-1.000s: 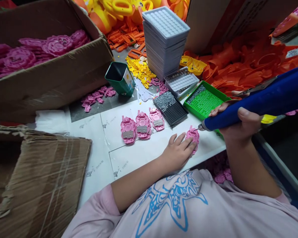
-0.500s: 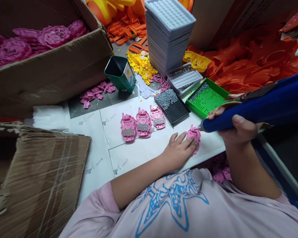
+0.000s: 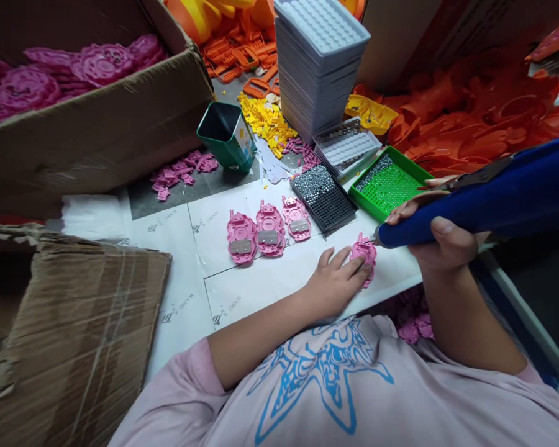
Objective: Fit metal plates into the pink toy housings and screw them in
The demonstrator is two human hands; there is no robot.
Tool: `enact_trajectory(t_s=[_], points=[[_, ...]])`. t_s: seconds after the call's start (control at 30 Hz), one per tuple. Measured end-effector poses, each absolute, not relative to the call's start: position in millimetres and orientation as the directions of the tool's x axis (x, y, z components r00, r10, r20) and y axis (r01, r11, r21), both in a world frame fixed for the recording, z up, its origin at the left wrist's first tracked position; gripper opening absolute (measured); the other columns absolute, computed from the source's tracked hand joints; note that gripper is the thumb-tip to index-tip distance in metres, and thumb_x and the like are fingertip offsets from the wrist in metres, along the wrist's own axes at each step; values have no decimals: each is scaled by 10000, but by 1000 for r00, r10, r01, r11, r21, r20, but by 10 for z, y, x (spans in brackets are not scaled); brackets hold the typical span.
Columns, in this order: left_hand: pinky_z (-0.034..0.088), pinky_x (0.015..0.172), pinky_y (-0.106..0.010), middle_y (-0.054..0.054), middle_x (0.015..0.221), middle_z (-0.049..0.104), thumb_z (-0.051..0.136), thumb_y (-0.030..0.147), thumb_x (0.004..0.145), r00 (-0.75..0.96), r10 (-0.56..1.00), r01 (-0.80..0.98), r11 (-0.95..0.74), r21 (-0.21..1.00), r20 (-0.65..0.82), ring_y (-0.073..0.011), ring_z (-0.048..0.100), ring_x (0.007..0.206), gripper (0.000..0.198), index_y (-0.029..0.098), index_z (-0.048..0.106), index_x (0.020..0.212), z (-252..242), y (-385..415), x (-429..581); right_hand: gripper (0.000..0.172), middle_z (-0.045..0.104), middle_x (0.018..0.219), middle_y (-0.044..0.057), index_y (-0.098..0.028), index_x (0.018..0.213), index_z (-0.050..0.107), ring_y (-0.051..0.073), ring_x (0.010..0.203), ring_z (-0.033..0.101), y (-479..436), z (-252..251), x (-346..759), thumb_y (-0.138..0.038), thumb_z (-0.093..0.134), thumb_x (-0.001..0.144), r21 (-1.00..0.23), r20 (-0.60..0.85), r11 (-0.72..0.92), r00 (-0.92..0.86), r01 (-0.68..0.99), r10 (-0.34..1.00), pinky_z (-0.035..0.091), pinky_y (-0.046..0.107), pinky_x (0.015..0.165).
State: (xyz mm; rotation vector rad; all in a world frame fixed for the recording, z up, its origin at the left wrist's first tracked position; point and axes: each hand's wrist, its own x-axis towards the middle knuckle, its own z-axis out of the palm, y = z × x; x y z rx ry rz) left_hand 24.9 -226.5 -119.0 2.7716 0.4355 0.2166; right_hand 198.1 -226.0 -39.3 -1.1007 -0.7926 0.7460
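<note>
My left hand (image 3: 335, 282) lies palm down on the table, its fingers stretched over a pink plastic casing (image 3: 367, 249) and touching it. The casing is partly covered by those fingers. My right hand (image 3: 449, 245) is wrapped round a blue power screwdriver (image 3: 484, 192) held slantwise, with its tip at the casing's upper end. Whether the tip touches a screw is too small to tell. Left of my hands, three places hold pink casings with metal plates: a left one (image 3: 241, 239), a middle one (image 3: 270, 230) and a right one (image 3: 297, 218).
A black tray of screws (image 3: 328, 208) and a green tray (image 3: 386, 186) stand beyond my hands. Behind are a tall stack of white trays (image 3: 319, 81), a green bin (image 3: 228, 143) and yellow parts (image 3: 265, 121). Cardboard boxes (image 3: 102, 118) flank the left; orange parts (image 3: 484, 124) lie right.
Almost nothing differs. The view has shifted very slightly, while both hands, the screwdriver and the casing keep their places.
</note>
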Motion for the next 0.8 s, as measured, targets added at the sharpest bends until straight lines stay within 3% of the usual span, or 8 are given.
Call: enact_trajectory(t_s=[0.27, 0.37, 0.63, 0.7, 0.8], points=[[266, 995, -526, -105, 1348, 506, 336, 261, 952, 932, 340, 282, -900, 333, 128, -327, 346, 1285, 393, 207, 483, 1312, -1222, -2277, 258, 444, 624, 647, -42, -254, 847, 529, 156, 593, 595, -2239, -451, 1955, -447, 766, 525, -976, 131, 194, 446, -99, 885, 526, 381, 678], [269, 995, -524, -100, 1341, 514, 349, 263, 950, 929, 344, 282, -898, 339, 138, -326, 357, 1275, 392, 210, 489, 1312, -1232, -2281, 265, 474, 604, 642, -33, -258, 837, 516, 160, 569, 584, -2219, -451, 1964, -469, 774, 500, -977, 115, 182, 453, -107, 884, 525, 378, 613], [278, 995, -521, -121, 1331, 520, 354, 249, 945, 931, 337, 277, -903, 329, 142, -315, 383, 1263, 406, 203, 473, 1331, -1239, -2282, 254, 341, 606, 613, -19, -241, 792, 488, 165, 530, 561, -2154, -364, 1996, -342, 671, 522, -970, 100, 196, 505, -142, 857, 503, 355, 536], [275, 1002, -510, -115, 1337, 519, 362, 251, 945, 930, 334, 272, -907, 322, 154, -307, 386, 1271, 402, 204, 470, 1329, -1251, -2281, 241, 254, 584, 598, -17, -231, 747, 474, 154, 523, 552, -2106, -280, 2144, -349, 589, 554, -956, 115, 248, 576, -158, 809, 491, 329, 501], [272, 1012, -496, -115, 1345, 516, 398, 258, 934, 931, 327, 265, -911, 316, 163, -299, 383, 1289, 401, 207, 474, 1325, -1269, -2281, 226, 225, 504, 578, -21, -222, 693, 448, 127, 495, 523, -1965, -134, 2498, -423, 498, 602, -906, 260, 424, 780, -8, 570, 438, 267, 428]])
